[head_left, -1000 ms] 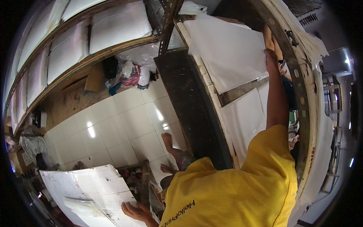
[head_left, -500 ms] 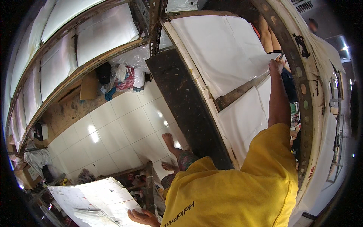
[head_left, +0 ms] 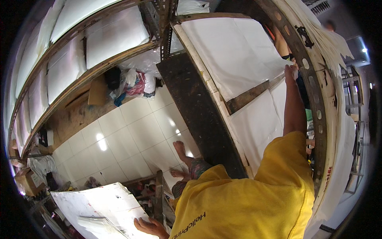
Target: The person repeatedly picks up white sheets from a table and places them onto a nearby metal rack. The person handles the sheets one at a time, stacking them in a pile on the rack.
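Observation:
My right arm, in a yellow sleeve, stretches across the rack at the right. At its end my right hand [head_left: 291,72] is closed at the corner of a large white sheet [head_left: 234,51], which lies on the upper part of the rack. Below it lies another stack of white sheets [head_left: 254,123], past a strip of brown wood. At the lower left my left hand [head_left: 150,228] lies at the edge of a white board [head_left: 107,199] with small marks and loose pieces on it, its fingers spread.
A dark plank [head_left: 199,115] runs along the rack. Perforated metal posts [head_left: 314,103] stand at the right. Stacked white sheets fill a shelf [head_left: 115,36] at the upper left. Bagged cloth [head_left: 137,83], a cardboard box [head_left: 30,181] and tiled floor [head_left: 119,131] lie lower.
The view has shifted slightly. My right hand stays at the sheet's corner, and my left hand stays at the board's edge.

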Demonstrator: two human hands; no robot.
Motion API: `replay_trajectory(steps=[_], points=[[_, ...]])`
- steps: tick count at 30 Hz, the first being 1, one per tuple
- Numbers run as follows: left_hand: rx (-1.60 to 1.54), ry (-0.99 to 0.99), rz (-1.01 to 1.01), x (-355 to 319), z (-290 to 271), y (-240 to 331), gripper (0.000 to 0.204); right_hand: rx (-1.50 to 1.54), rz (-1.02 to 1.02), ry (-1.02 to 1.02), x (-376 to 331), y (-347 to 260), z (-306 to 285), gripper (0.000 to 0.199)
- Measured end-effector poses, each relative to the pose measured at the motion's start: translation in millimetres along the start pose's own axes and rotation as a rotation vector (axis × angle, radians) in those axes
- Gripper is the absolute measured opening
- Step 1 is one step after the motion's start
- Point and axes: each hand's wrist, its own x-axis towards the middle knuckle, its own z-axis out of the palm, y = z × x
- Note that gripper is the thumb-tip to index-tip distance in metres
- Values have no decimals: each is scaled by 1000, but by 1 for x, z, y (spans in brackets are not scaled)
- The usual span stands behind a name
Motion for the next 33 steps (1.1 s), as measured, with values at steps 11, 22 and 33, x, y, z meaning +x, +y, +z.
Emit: replay_trajectory(steps=[11,22,33], points=[[-218,-57,-165,-13,5,-9,47,1121,-94,-436,-187,-160,-52,43],[-429,222,-314,-18,-22,-12,24,1242,-480,-1308,-500,-326,-65,18],[-250,406,-828,-166,-53,-6,24,1116,-696,-1820,-723,-341,-126,12]])
